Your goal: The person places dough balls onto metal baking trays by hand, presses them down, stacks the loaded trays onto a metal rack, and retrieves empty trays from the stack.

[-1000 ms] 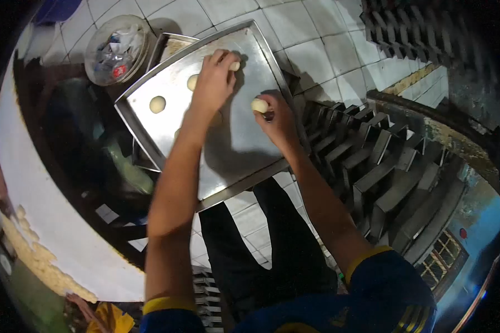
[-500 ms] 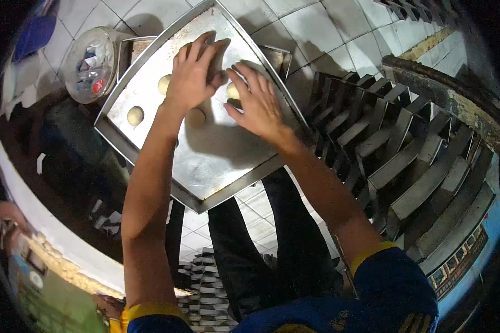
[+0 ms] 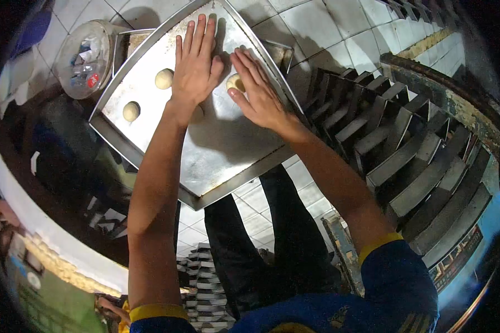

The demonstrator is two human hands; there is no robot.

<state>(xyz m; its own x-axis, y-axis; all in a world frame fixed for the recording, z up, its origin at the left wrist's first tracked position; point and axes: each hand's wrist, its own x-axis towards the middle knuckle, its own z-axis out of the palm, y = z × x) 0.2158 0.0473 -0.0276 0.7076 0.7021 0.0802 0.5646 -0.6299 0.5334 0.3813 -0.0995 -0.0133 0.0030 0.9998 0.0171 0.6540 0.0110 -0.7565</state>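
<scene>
A metal tray point(image 3: 228, 139) lies in front of me with several pale dough balls on it. My left hand point(image 3: 194, 69) is stretched out flat over the tray's upper part, fingers extended; whatever is beneath it is hidden. Beside its wrist is one dough ball point(image 3: 164, 79), and another point(image 3: 131, 111) sits nearer the left corner. My right hand point(image 3: 255, 91) is open with straight fingers, its palm side over a dough ball point(image 3: 235, 83) that shows between thumb and forefinger. A further ball point(image 3: 196, 115) is partly visible in shadow by my left wrist.
A round clear tub point(image 3: 83, 61) with plastic scraps stands left of the tray. Stacked metal trays point(image 3: 394, 144) rise at the right, and another stack point(image 3: 205, 283) is below by my legs. Part of another person's arm point(image 3: 114, 308) shows at the lower left.
Both hands held dough balls between their fingers a second ago; now the fingers are stretched out over the tray. The tray appears further left and higher in view.
</scene>
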